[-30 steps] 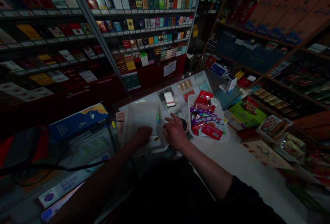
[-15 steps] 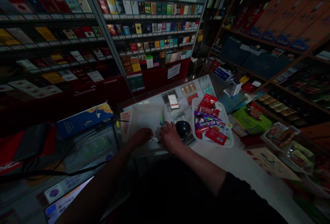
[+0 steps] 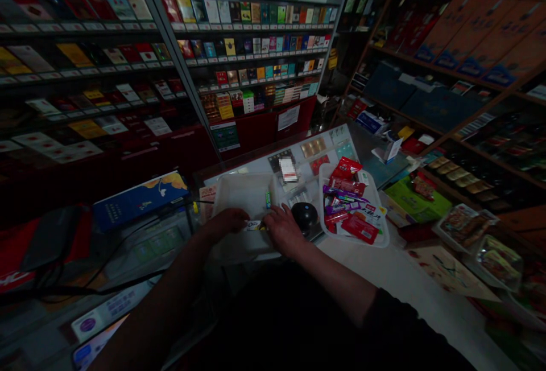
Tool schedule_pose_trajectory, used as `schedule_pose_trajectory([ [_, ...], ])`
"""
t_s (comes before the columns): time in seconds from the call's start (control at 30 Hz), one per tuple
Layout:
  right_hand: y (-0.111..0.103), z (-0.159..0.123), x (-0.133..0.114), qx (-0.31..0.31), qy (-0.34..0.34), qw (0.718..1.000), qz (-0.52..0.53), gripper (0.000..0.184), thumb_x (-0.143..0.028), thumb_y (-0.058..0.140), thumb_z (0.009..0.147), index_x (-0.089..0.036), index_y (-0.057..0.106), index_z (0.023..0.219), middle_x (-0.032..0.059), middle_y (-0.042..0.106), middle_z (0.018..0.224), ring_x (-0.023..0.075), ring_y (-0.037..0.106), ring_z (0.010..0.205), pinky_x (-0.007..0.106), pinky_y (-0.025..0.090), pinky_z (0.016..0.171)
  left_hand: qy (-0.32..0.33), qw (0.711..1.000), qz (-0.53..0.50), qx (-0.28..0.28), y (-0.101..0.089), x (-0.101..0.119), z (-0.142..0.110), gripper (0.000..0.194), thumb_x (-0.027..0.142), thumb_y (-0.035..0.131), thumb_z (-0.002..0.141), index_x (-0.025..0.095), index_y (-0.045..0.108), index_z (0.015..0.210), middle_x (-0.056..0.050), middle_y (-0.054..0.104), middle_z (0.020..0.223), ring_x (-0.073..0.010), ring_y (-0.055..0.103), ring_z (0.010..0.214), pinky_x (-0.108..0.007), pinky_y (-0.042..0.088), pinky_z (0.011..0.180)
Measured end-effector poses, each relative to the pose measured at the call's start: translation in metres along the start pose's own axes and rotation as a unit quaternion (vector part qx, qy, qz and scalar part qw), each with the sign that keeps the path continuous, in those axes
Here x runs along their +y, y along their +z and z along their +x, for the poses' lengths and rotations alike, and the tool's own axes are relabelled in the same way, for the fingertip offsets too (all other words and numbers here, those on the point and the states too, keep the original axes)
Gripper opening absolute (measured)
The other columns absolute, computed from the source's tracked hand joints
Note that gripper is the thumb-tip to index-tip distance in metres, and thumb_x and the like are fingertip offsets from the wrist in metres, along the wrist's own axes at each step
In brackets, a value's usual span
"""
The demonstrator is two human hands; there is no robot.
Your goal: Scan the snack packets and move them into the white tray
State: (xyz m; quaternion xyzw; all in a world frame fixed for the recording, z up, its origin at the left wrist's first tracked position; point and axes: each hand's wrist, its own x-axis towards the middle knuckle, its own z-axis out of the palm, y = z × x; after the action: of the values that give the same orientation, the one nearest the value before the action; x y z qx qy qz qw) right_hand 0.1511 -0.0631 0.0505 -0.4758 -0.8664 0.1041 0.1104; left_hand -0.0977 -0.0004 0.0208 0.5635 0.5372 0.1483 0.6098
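My left hand (image 3: pixel 228 222) is over a white plastic bin (image 3: pixel 220 192), its fingers closed on the left end of a small white wrapped bar (image 3: pixel 254 225) with dark lettering. At the bar's other end are the closed fingers of my right hand (image 3: pixel 283 230), above the bin's right side. The bar lies level between both hands. Behind it, inside the bin, a small green pack (image 3: pixel 268 199) leans near the right wall. A black round device (image 3: pixel 304 215) sits just right of my right hand.
To the right stands a white tub (image 3: pixel 385 240) heaped with red and purple packets. A blue box (image 3: pixel 139 197) and cables lie on the left of the glass counter. Shelves of small boxes (image 3: pixel 256 12) rise behind. Trays of packaged snacks (image 3: pixel 466 224) sit at far right.
My right hand has moved left and down from the bin's right rim to the wrapped bar. The bar has come up between both hands. The view has shifted a little left.
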Motion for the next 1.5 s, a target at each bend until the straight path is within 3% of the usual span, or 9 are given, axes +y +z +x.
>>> schedule_pose_trajectory([
  [0.17,-0.005,0.002,0.003,0.013,0.021,1.000,0.014,0.018,-0.016,0.056,0.101,-0.019,0.069,0.112,0.0124,0.073,0.120,0.0262,0.057,0.132,0.049,0.028,0.125,0.018,1.000,-0.022,0.013,0.005,0.005,-0.002,0.047,0.046,0.073,0.072,0.016,0.071,0.108,0.002,0.064,0.069,-0.0138,0.055,0.064,-0.027,0.042,0.063],
  [0.43,-0.021,0.008,0.016,0.059,0.061,0.996,0.023,0.014,-0.021,0.061,0.099,-0.020,0.074,0.104,0.0091,0.073,0.105,0.0258,0.063,0.108,0.043,0.035,0.116,0.056,0.997,-0.037,0.039,0.003,0.022,-0.004,0.048,0.051,0.069,0.078,0.017,0.075,0.112,-0.010,0.081,0.106,-0.0220,0.071,0.088,-0.039,0.056,0.087],
  [0.53,-0.026,0.012,0.023,0.070,0.074,0.994,0.035,0.012,-0.023,0.063,0.099,-0.020,0.075,0.102,0.0089,0.072,0.102,0.0256,0.063,0.106,0.040,0.040,0.109,0.090,0.995,0.013,0.040,0.005,0.036,-0.008,0.046,0.045,0.072,0.076,0.017,0.075,0.113,-0.010,0.081,0.114,-0.0253,0.073,0.099,-0.040,0.056,0.093],
  [0.67,-0.032,0.018,0.035,0.085,0.070,0.992,0.057,0.012,-0.021,0.064,0.098,-0.020,0.075,0.101,0.0097,0.074,0.107,0.0268,0.062,0.116,0.040,0.041,0.107,0.134,0.977,0.126,0.108,0.012,0.052,-0.011,0.033,0.045,0.068,0.083,0.020,0.078,0.102,-0.005,0.081,0.098,-0.0231,0.072,0.093,-0.033,0.053,0.084],
  [0.8,-0.041,0.022,0.049,0.103,0.055,0.988,0.100,0.009,-0.016,0.067,0.095,-0.020,0.075,0.094,0.0083,0.076,0.105,0.0255,0.064,0.116,0.039,0.043,0.109,0.166,0.962,0.174,0.132,0.016,0.063,-0.011,0.026,0.042,0.063,0.088,0.021,0.077,0.096,-0.002,0.078,0.088,-0.0200,0.069,0.083,-0.030,0.049,0.076],
  [0.97,-0.054,0.022,0.068,0.136,0.060,0.975,0.162,0.007,-0.016,0.071,0.093,-0.020,0.076,0.089,0.0080,0.078,0.109,0.0237,0.067,0.111,0.039,0.047,0.105,0.235,0.932,0.235,0.147,0.017,0.077,-0.004,0.025,0.038,0.060,0.093,0.020,0.076,0.093,-0.004,0.075,0.092,-0.0204,0.067,0.086,-0.032,0.050,0.082],
  [1.2,-0.066,0.018,0.098,0.147,0.062,0.976,0.146,0.011,-0.015,0.069,0.094,-0.020,0.077,0.090,0.0088,0.077,0.114,0.0239,0.067,0.114,0.042,0.047,0.108,0.306,0.878,0.325,0.170,0.029,0.104,0.018,0.022,0.033,0.060,0.095,0.022,0.079,0.092,-0.009,0.068,0.137,-0.0274,0.058,0.129,-0.047,0.040,0.118],
  [1.33,-0.072,0.011,0.116,0.162,0.078,0.974,0.139,0.011,-0.014,0.068,0.094,-0.019,0.077,0.091,0.0107,0.077,0.115,0.0245,0.067,0.115,0.042,0.049,0.107,0.334,0.858,0.357,0.159,0.040,0.116,0.031,0.022,0.030,0.061,0.094,0.021,0.081,0.093,-0.009,0.059,0.152,-0.0306,0.048,0.144,-0.052,0.034,0.125],
  [1.5,-0.074,0.000,0.138,0.176,0.098,0.972,0.119,0.011,-0.016,0.070,0.094,-0.020,0.079,0.090,0.0132,0.074,0.129,0.0303,0.060,0.133,0.053,0.044,0.116,0.351,0.835,0.388,0.170,0.058,0.124,0.049,0.022,0.028,0.060,0.093,0.024,0.082,0.092,-0.005,0.051,0.162,-0.0360,0.029,0.158,-0.061,0.028,0.127],
])
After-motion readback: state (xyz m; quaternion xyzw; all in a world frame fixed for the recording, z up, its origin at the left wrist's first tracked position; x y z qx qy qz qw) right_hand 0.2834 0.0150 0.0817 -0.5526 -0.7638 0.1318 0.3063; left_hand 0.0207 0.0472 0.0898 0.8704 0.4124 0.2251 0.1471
